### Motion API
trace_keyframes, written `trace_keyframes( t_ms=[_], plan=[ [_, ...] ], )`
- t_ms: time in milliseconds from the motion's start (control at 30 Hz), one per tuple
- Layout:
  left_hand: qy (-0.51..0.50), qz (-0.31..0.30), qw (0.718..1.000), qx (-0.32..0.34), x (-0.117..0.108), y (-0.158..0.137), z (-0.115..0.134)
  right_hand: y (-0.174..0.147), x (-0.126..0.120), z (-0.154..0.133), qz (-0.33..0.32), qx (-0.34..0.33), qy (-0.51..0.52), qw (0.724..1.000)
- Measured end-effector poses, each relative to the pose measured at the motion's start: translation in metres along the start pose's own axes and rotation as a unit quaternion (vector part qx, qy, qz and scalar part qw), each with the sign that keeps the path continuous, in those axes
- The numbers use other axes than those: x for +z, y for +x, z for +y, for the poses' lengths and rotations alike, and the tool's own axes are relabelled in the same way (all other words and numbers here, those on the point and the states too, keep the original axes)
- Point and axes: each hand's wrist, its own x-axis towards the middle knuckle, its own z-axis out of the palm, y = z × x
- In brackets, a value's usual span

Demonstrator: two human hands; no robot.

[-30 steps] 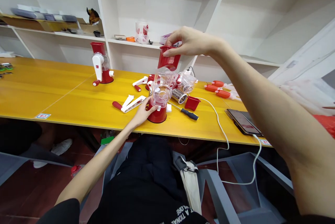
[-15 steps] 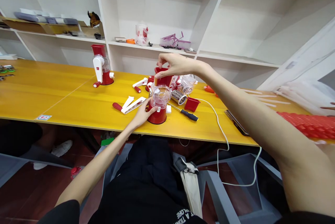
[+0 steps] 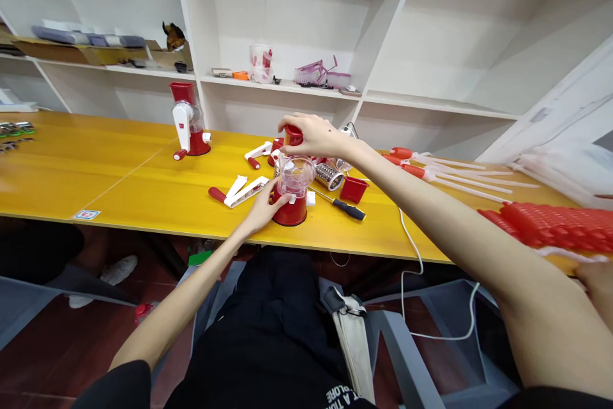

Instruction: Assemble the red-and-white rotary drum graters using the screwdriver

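Observation:
A rotary grater's body stands upright near the table's front edge, with a red base (image 3: 293, 212) and a clear plastic housing (image 3: 297, 173) on top. My left hand (image 3: 264, 206) is closed around the left side of that base, thumb across its front. Above the housing, my right hand (image 3: 313, 135) grips a red feed hopper (image 3: 293, 135) from over the top. The fingers cover much of the hopper, and I cannot tell whether it touches the housing. Beside my left hand lies a white crank handle (image 3: 246, 192) with a red grip.
Right of the base lie a screwdriver (image 3: 348, 209), a red box-shaped part (image 3: 354, 189) and a metal grating drum (image 3: 329, 176). An assembled grater (image 3: 189, 122) stands back left. Red-ended white strips (image 3: 440, 173) and red netting (image 3: 555, 224) lie right, near another person's hand (image 3: 596, 284).
My right hand has turned and come slightly lower with the hopper, which shows less now. My left hand keeps its hold on the base. Another person's hand shows more at right.

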Motion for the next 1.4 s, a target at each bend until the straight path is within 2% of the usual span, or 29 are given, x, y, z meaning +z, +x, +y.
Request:
trace_keyframes(
  t_ms=[133, 200, 233, 300, 367, 400, 433, 467, 533, 600, 667, 767, 833, 900, 933, 1000, 1067, 1133, 1167, 1200, 1233, 1300, 1367, 1400],
  plan=[
    [0.168, -0.05, 0.984, 0.038, -0.018, 0.0, 0.011, -0.002, -0.004, 0.005, 0.012, -0.034, -0.016, 0.999],
    [0.243, -0.074, 0.966, 0.045, -0.036, 0.002, 0.015, -0.014, -0.006, 0.007, 0.077, -0.064, -0.012, 0.995],
    [0.265, -0.063, 0.961, 0.04, -0.046, 0.004, 0.016, -0.024, -0.005, 0.007, 0.134, -0.074, -0.003, 0.988],
    [0.316, 0.005, 0.949, 0.014, -0.066, 0.009, 0.016, -0.053, 0.002, 0.002, 0.279, -0.073, 0.037, 0.957],
    [0.379, 0.084, 0.92, -0.056, -0.085, 0.015, 0.014, -0.09, 0.021, -0.011, 0.427, -0.049, 0.083, 0.899],
    [0.408, 0.099, 0.902, -0.102, -0.093, 0.018, 0.013, -0.11, 0.034, -0.021, 0.482, -0.043, 0.1, 0.869],
    [0.437, 0.094, 0.882, -0.147, -0.099, 0.021, 0.011, -0.128, 0.051, -0.033, 0.509, -0.044, 0.122, 0.851],
    [0.466, 0.07, 0.862, -0.189, -0.105, 0.025, 0.01, -0.145, 0.07, -0.047, 0.502, -0.063, 0.141, 0.851],
    [0.51, -0.008, 0.822, -0.253, -0.111, 0.034, 0.006, -0.172, 0.109, -0.075, 0.444, -0.112, 0.2, 0.866],
    [0.53, -0.071, 0.797, -0.282, -0.115, 0.044, 0.001, -0.189, 0.145, -0.102, 0.333, -0.177, 0.222, 0.899],
    [0.535, -0.089, 0.791, -0.283, -0.119, 0.056, -0.005, -0.198, 0.173, -0.121, 0.299, -0.186, 0.234, 0.906],
    [0.545, -0.067, 0.794, -0.262, -0.127, 0.066, -0.011, -0.205, 0.197, -0.131, 0.261, -0.165, 0.259, 0.915],
    [0.53, -0.009, 0.817, -0.225, -0.132, 0.06, -0.006, -0.208, 0.202, -0.129, 0.232, -0.133, 0.287, 0.92],
    [0.437, 0.108, 0.882, -0.137, -0.134, 0.037, 0.009, -0.21, 0.2, -0.125, 0.21, -0.083, 0.325, 0.918],
    [0.387, 0.15, 0.905, -0.099, -0.132, 0.019, 0.02, -0.211, 0.198, -0.123, 0.201, -0.059, 0.342, 0.916],
    [0.319, 0.165, 0.931, -0.065, -0.122, -0.027, 0.048, -0.212, 0.191, -0.123, 0.177, -0.008, 0.402, 0.898],
    [0.276, 0.082, 0.955, -0.078, -0.103, -0.078, 0.077, -0.213, 0.183, -0.126, 0.137, 0.046, 0.507, 0.85],
    [0.25, -0.092, 0.958, -0.105, -0.077, -0.119, 0.099, -0.214, 0.178, -0.13, 0.085, 0.084, 0.609, 0.784],
    [0.236, -0.173, 0.949, -0.116, -0.064, -0.133, 0.106, -0.216, 0.176, -0.132, 0.057, 0.089, 0.636, 0.765],
    [0.228, -0.24, 0.936, -0.124, -0.053, -0.143, 0.111, -0.217, 0.175, -0.134, 0.035, 0.084, 0.642, 0.762],
    [0.227, -0.291, 0.921, -0.127, -0.045, -0.147, 0.114, -0.219, 0.174, -0.135, 0.017, 0.076, 0.634, 0.77],
    [0.242, -0.342, 0.9, -0.118, -0.039, -0.142, 0.115, -0.222, 0.175, -0.136, -0.01, 0.064, 0.587, 0.807],
    [0.279, -0.309, 0.904, -0.096, -0.048, -0.122, 0.109, -0.223, 0.177, -0.134, -0.025, 0.058, 0.54, 0.84],
    [0.302, -0.248, 0.917, -0.081, -0.057, -0.108, 0.103, -0.223, 0.178, -0.133, -0.034, 0.053, 0.522, 0.851]
  ],
)
